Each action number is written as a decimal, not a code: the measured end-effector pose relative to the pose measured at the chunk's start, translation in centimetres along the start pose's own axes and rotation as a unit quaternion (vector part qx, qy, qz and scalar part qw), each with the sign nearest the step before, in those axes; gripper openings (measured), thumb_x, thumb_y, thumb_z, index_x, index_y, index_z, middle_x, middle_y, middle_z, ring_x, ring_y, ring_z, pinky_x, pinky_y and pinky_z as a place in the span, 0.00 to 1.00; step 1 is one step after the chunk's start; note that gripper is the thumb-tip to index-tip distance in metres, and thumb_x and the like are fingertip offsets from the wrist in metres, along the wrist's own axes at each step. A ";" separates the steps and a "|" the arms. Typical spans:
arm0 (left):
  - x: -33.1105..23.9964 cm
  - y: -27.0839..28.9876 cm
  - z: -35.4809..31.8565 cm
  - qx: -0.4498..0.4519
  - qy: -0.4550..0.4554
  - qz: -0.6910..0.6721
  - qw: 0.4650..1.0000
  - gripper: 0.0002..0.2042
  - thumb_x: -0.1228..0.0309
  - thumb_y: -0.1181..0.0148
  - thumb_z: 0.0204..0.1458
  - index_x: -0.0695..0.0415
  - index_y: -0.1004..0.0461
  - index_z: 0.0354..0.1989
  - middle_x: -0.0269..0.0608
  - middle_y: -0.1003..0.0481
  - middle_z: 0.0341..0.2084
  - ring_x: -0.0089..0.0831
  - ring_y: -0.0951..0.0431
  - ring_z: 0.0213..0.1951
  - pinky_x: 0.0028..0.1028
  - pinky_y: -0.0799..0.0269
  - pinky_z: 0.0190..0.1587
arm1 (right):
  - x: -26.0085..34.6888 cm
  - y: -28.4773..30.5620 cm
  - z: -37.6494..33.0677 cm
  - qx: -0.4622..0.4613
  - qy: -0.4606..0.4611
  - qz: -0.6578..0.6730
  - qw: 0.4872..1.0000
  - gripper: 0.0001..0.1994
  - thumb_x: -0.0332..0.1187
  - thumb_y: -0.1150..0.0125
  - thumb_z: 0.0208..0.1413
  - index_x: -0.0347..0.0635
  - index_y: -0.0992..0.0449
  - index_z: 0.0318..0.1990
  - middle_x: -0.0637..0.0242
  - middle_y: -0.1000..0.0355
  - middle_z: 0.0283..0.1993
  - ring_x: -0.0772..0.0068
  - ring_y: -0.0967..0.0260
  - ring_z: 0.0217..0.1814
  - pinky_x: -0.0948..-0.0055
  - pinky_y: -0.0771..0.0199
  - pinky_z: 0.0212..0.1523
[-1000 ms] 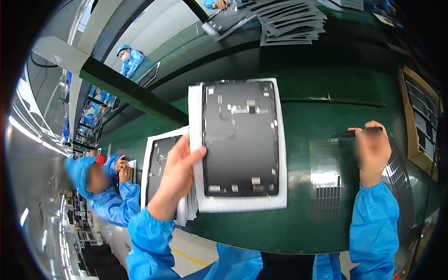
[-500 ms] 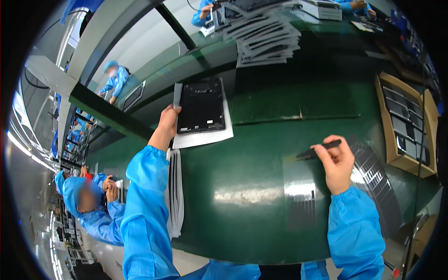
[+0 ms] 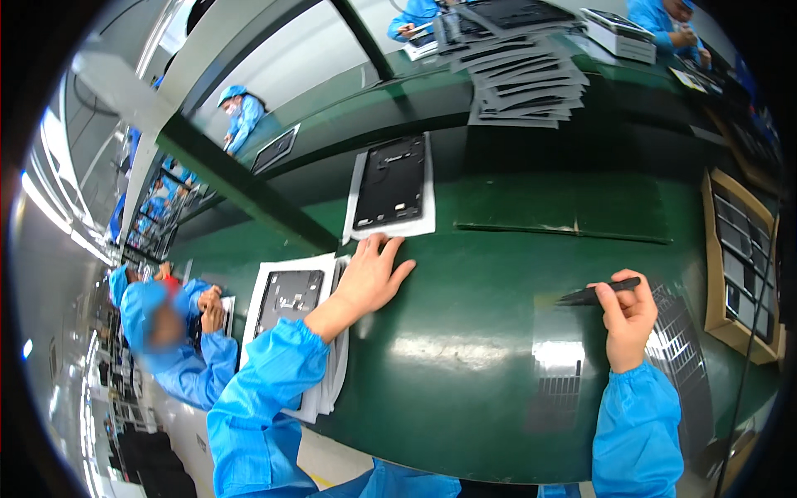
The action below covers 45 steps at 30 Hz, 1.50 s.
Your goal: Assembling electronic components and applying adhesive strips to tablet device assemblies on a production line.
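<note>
A black tablet-like housing (image 3: pixel 392 183) lies on a white sheet (image 3: pixel 355 207) at the far middle of the green table. By the near edge of that sheet is my left hand (image 3: pixel 372 278), its fingers apart and holding nothing; the fingertips touch or nearly touch the sheet. Under and beside my left forearm sits a stack of white sheets with a similar black housing (image 3: pixel 292 292) on top, partly hidden by the arm. My right hand (image 3: pixel 629 319) pinches black tweezers (image 3: pixel 594 292), tips pointing left over a clear film sheet (image 3: pixel 558 365) with small dark strips.
Dark sheets of strips (image 3: pixel 685 365) lie right of my right hand. A cardboard box (image 3: pixel 716 307) of black parts stands at the right edge. Beyond a raised green board (image 3: pixel 564 212), a tall stack of sheets (image 3: pixel 527 83) stands. A metal post crosses at left; co-workers sit left and behind.
My left hand has let go of the housing and its sheet and come back toward me, fingers spread. The view has shifted, showing the left stack. My right hand keeps holding the tweezers.
</note>
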<state>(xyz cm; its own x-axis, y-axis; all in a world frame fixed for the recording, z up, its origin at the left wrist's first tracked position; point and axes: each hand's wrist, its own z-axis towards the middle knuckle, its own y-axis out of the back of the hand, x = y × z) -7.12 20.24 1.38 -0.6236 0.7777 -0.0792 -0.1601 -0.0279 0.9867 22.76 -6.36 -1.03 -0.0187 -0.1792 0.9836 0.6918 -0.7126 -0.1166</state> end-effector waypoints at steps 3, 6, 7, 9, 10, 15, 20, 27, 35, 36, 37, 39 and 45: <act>2.2 -0.9 0.4 -0.023 0.002 0.014 1.000 0.27 0.53 0.47 0.60 0.65 0.34 0.58 0.60 0.34 0.55 0.59 0.35 0.57 0.46 0.36 0.60 | 0.0 -0.2 0.0 -0.004 0.001 -0.011 1.000 0.10 0.23 0.38 0.59 0.40 0.31 0.46 0.65 0.20 0.34 0.90 0.36 0.26 0.86 0.41 0.27; 1.2 1.8 -1.6 0.027 -0.001 -0.036 0.999 0.24 0.57 0.44 0.59 0.64 0.32 0.56 0.56 0.30 0.52 0.57 0.29 0.53 0.46 0.33 0.57 | -0.9 -0.1 0.0 -0.023 0.012 -0.014 1.000 0.10 0.25 0.38 0.59 0.43 0.31 0.45 0.69 0.21 0.33 0.95 0.50 0.19 0.85 0.57 0.19; 0.2 3.4 -3.2 0.005 -0.028 -0.041 0.999 0.22 0.59 0.43 0.58 0.63 0.31 0.54 0.54 0.29 0.52 0.55 0.28 0.52 0.45 0.32 0.56 | -1.1 0.1 0.0 -0.029 0.017 -0.019 0.999 0.10 0.25 0.38 0.60 0.44 0.31 0.45 0.69 0.21 0.33 0.94 0.50 0.19 0.86 0.57 0.19; -2.1 6.9 -6.2 -0.018 -0.028 -0.060 0.998 0.17 0.61 0.41 0.57 0.62 0.26 0.48 0.49 0.26 0.48 0.49 0.25 0.50 0.42 0.28 0.52 | -1.5 0.8 0.0 -0.046 0.036 -0.043 0.997 0.09 0.25 0.39 0.61 0.45 0.31 0.45 0.68 0.20 0.34 0.94 0.51 0.18 0.85 0.57 0.18; -2.5 9.0 -7.8 -0.003 0.023 -0.046 0.999 0.15 0.62 0.40 0.57 0.61 0.24 0.46 0.47 0.24 0.44 0.47 0.24 0.49 0.40 0.27 0.50 | -1.4 1.1 0.0 -0.039 0.040 -0.056 0.997 0.08 0.26 0.40 0.61 0.44 0.31 0.46 0.67 0.20 0.34 0.93 0.51 0.18 0.85 0.56 0.18; 7.5 10.7 -19.0 -0.139 0.240 0.158 0.948 0.17 0.59 0.38 0.56 0.61 0.23 0.43 0.47 0.22 0.40 0.46 0.22 0.43 0.37 0.25 0.44 | -1.0 -0.2 -0.3 -0.012 0.034 -0.077 0.996 0.08 0.27 0.42 0.62 0.43 0.31 0.47 0.67 0.21 0.32 0.92 0.52 0.18 0.84 0.56 0.19; 11.0 11.0 -24.0 -0.060 0.462 -0.097 0.880 0.19 0.58 0.35 0.54 0.66 0.19 0.40 0.47 0.18 0.28 0.30 0.19 0.31 0.28 0.26 0.36 | -1.7 0.0 -0.5 0.001 0.040 -0.099 0.994 0.09 0.27 0.42 0.63 0.42 0.31 0.48 0.66 0.21 0.33 0.91 0.52 0.19 0.83 0.56 0.19; 11.5 10.1 -24.3 -0.191 0.412 -0.094 0.886 0.11 0.67 0.33 0.52 0.62 0.19 0.39 0.40 0.20 0.24 0.23 0.22 0.25 0.24 0.28 0.29 | -2.6 1.1 -0.1 -0.005 0.046 -0.111 0.993 0.09 0.29 0.43 0.64 0.43 0.31 0.50 0.64 0.20 0.40 0.91 0.49 0.20 0.85 0.53 0.20; 11.7 9.3 -24.0 -0.155 0.394 -0.088 0.902 0.07 0.71 0.37 0.56 0.63 0.22 0.37 0.41 0.22 0.23 0.25 0.23 0.25 0.26 0.28 0.30 | -2.1 0.9 -0.1 -0.012 0.045 -0.118 0.992 0.10 0.30 0.42 0.63 0.42 0.31 0.50 0.64 0.21 0.39 0.91 0.49 0.19 0.85 0.53 0.20; 11.7 9.4 -23.8 -0.160 0.393 -0.080 0.902 0.08 0.70 0.38 0.56 0.63 0.23 0.37 0.42 0.22 0.26 0.27 0.23 0.25 0.27 0.28 0.30 | -2.1 0.8 -0.1 -0.009 0.047 -0.113 0.992 0.10 0.31 0.42 0.63 0.42 0.31 0.50 0.64 0.21 0.38 0.91 0.49 0.19 0.85 0.53 0.20; 11.8 9.5 -23.6 -0.165 0.391 -0.073 0.902 0.08 0.70 0.38 0.56 0.63 0.23 0.37 0.43 0.22 0.28 0.28 0.22 0.26 0.28 0.27 0.30 | -2.0 0.7 -0.1 -0.006 0.051 -0.108 0.993 0.10 0.30 0.42 0.64 0.42 0.31 0.49 0.65 0.21 0.37 0.91 0.49 0.19 0.85 0.53 0.20; 12.3 9.6 -23.6 -0.159 0.354 -0.068 0.919 0.08 0.69 0.38 0.56 0.63 0.23 0.38 0.45 0.23 0.31 0.30 0.23 0.25 0.28 0.27 0.31 | -1.8 0.5 -0.1 -0.007 0.049 -0.104 0.993 0.09 0.29 0.42 0.63 0.42 0.31 0.49 0.65 0.21 0.35 0.91 0.49 0.19 0.84 0.53 0.20; 12.8 9.8 -22.5 -0.094 0.362 -0.069 0.925 0.09 0.69 0.36 0.54 0.62 0.23 0.37 0.48 0.25 0.33 0.36 0.23 0.27 0.31 0.27 0.34 | -1.8 0.2 -0.3 -0.013 0.049 -0.093 0.994 0.09 0.27 0.41 0.63 0.42 0.31 0.48 0.67 0.21 0.33 0.91 0.50 0.19 0.84 0.54 0.19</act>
<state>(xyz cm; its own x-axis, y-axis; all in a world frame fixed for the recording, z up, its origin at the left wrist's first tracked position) -33.84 15.81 6.82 -0.9248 0.1605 -0.3450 -0.3654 -0.1216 0.9229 22.76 -6.38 -2.81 -0.2152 -0.1074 0.9706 0.6508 -0.7569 0.0605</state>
